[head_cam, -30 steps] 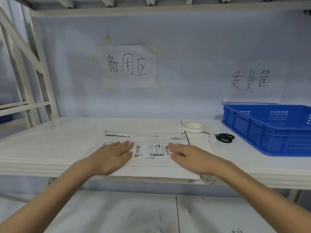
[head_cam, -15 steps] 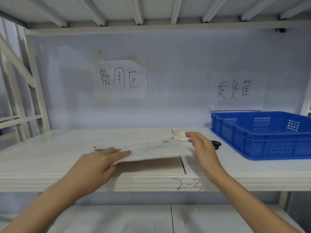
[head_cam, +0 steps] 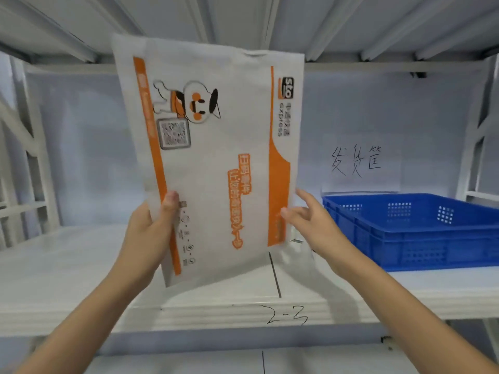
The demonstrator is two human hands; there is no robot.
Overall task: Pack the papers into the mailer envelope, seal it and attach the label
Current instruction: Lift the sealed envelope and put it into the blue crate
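"sto express" on mailer envelope (head_cam: 216,163); "2-3" on shelf edge (head_cam: 351,311)

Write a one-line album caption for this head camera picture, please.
Left hand holds a white-and-orange mailer envelope upright above the shelf, right hand open at its edge, blue crate alongside.

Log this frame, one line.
left hand: grips mailer envelope upright | right hand: open at its edge | blue crate: on shelf

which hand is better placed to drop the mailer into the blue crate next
Right, probably. The right hand is open at the mailer envelope's crate-side edge, beside the blue crate. The left hand pinches the far edge, so it would have to reach across.
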